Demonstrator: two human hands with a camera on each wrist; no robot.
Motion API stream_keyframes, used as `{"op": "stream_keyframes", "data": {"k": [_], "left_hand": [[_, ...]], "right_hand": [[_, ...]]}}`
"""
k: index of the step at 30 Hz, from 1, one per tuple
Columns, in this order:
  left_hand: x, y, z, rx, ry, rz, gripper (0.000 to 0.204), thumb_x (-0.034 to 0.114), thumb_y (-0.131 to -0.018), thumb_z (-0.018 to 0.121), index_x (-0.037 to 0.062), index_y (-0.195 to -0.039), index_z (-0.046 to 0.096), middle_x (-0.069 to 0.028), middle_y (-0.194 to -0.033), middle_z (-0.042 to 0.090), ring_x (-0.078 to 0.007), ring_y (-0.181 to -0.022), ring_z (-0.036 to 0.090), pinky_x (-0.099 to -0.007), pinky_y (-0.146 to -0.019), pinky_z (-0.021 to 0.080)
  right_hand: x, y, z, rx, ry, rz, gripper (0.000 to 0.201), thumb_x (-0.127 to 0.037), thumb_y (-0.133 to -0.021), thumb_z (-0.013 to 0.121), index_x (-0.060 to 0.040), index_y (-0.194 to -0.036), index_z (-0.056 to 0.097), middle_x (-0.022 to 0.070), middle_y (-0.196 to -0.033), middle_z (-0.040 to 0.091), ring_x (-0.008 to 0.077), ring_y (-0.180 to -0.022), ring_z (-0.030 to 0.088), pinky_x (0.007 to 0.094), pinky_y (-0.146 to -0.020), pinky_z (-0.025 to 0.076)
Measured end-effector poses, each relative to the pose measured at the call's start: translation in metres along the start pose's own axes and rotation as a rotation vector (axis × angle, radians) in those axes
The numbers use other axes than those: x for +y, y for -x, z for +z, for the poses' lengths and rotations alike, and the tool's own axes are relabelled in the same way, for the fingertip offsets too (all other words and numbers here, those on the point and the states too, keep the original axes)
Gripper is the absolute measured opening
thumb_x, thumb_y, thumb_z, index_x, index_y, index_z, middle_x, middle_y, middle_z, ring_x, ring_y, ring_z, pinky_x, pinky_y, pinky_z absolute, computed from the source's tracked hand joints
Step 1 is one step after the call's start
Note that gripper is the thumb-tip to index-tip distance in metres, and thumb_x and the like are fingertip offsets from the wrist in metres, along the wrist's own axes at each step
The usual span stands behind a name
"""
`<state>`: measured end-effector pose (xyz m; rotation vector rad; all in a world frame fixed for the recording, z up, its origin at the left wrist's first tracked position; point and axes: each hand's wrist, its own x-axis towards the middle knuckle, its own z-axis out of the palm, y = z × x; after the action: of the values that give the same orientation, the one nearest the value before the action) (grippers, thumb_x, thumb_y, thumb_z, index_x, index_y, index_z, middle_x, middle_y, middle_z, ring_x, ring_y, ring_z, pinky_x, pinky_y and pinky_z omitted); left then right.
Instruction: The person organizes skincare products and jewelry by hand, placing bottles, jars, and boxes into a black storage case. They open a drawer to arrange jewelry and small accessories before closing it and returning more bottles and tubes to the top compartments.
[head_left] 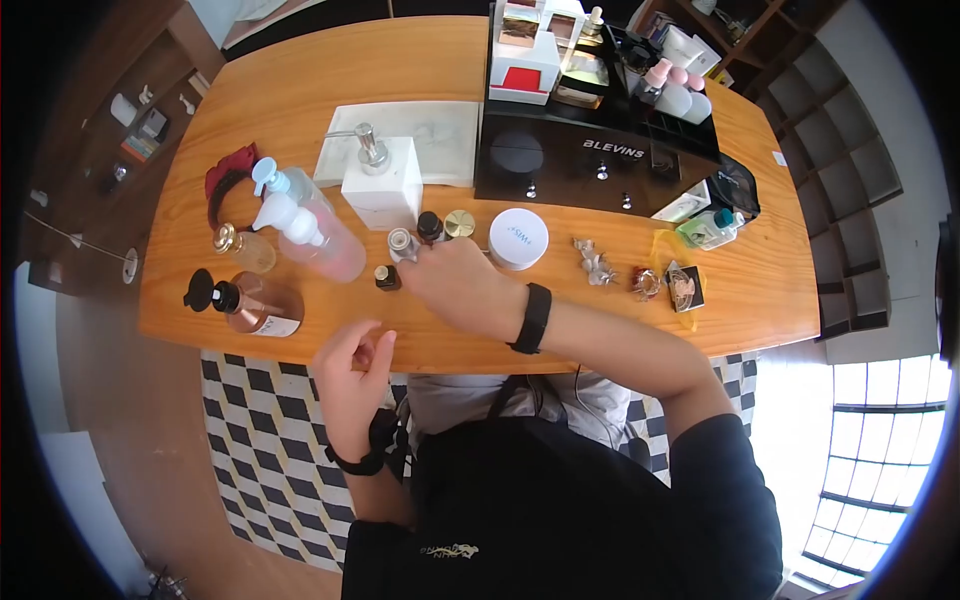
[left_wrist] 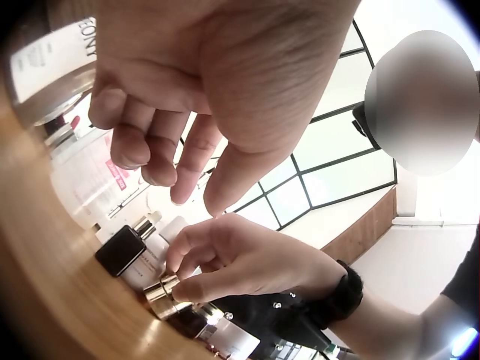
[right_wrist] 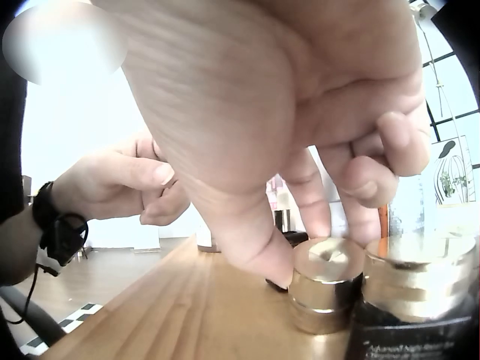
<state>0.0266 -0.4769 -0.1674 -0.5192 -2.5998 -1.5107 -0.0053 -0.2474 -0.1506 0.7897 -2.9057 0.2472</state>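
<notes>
On the table's near side, my right hand (head_left: 462, 288) pinches a small bottle with a silvery-gold cap (head_left: 402, 243). In the right wrist view, thumb and fingers lie around a short gold cap (right_wrist: 326, 281), beside a wider gold-collared dark bottle (right_wrist: 416, 300). The left wrist view shows the right hand (left_wrist: 244, 259) at a shiny gold cap (left_wrist: 163, 295), near a black square-based bottle (left_wrist: 121, 251). Just left of the right fingers stands a small dark bottle (head_left: 387, 277). My left hand (head_left: 350, 380) hovers by the front edge, fingers loosely bent, holding nothing.
Pump bottles (head_left: 325, 245), a white dispenser (head_left: 385, 185) and an amber bottle (head_left: 265, 305) stand left. Behind are a marbled tray (head_left: 450, 145) and black organizer (head_left: 560, 165). A white round jar (head_left: 518, 238), clips (head_left: 594, 262) and a small box (head_left: 685, 287) lie right.
</notes>
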Motion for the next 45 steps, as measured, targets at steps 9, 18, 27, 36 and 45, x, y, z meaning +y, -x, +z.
{"op": "stream_keyframes", "data": {"k": [9,18,27,36,45], "left_hand": [[-0.003,0.0,0.0,-0.021,-0.026,0.018,0.021,0.007,-0.089,0.085,-0.0043,-0.102,0.074,-0.0101,-0.071,0.061,-0.0194,-0.061,0.057,-0.0324,-0.058,0.045],[-0.006,0.001,-0.001,-0.032,-0.036,0.03,0.021,0.008,-0.09,0.084,-0.0048,-0.104,0.075,-0.0107,-0.07,0.061,-0.02,-0.06,0.056,-0.0335,-0.057,0.044],[-0.003,0.007,-0.005,-0.03,-0.038,0.007,0.022,0.01,-0.09,0.084,-0.0039,-0.103,0.075,-0.0102,-0.071,0.061,-0.0196,-0.062,0.056,-0.0325,-0.059,0.044],[-0.012,0.01,-0.005,0.031,-0.037,-0.028,0.018,0.008,-0.092,0.083,-0.0044,-0.101,0.074,-0.0099,-0.07,0.061,-0.0185,-0.061,0.055,-0.0307,-0.06,0.045],[-0.026,0.006,-0.026,0.286,-0.038,-0.002,0.01,0.002,-0.096,0.078,-0.0055,-0.099,0.072,-0.0045,-0.072,0.064,-0.0102,-0.064,0.052,-0.0268,-0.06,0.043]], "right_hand": [[0.0,0.003,-0.015,-0.084,0.023,0.043,0.008,-0.01,-0.082,0.076,-0.0041,-0.087,0.074,0.0142,-0.08,0.076,0.0304,-0.076,0.078,0.0413,-0.063,0.06],[0.088,-0.027,-0.199,0.422,0.276,0.32,0.033,-0.037,-0.093,0.075,-0.0051,-0.086,0.076,0.017,-0.077,0.075,0.0354,-0.075,0.076,0.0469,-0.069,0.062],[0.177,-0.069,-0.192,0.346,0.416,0.537,0.049,-0.05,-0.089,0.078,-0.0007,-0.084,0.078,0.0242,-0.086,0.078,0.0403,-0.086,0.078,0.0509,-0.079,0.062],[0.083,-0.042,-0.214,0.437,0.279,0.411,0.034,-0.033,-0.089,0.074,0.0004,-0.091,0.076,0.0209,-0.085,0.077,0.042,-0.084,0.076,0.0494,-0.079,0.061],[-0.054,-0.037,-0.042,0.175,-0.244,-0.071,0.026,-0.024,-0.086,0.079,-0.0023,-0.091,0.066,0.0145,-0.075,0.071,0.0335,-0.07,0.075,0.0458,-0.058,0.055]]}}
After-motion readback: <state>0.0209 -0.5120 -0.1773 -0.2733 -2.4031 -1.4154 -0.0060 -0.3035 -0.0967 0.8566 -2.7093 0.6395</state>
